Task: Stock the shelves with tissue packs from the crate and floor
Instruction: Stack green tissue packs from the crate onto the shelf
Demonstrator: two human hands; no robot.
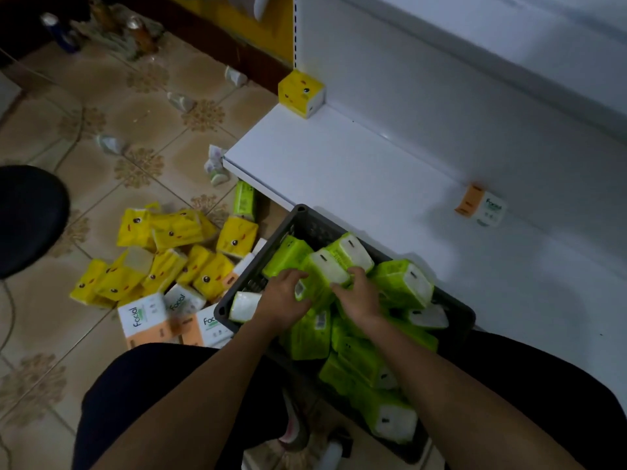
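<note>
I have both grips down in the dark crate (303, 213), which sits against the front edge of the white bottom shelf (356, 171). The left grip (282, 297) and right grip (360, 297) curl round one green tissue pack (321, 278) from either side, on top of the heap. Its long axis runs between my hands and slants away toward the shelf, white end uppermost. The shelf lies just ahead and to the right, so I judge the right grip nearer for the placing. The yellow packs (169, 256) lie on the floor to the left.
</note>
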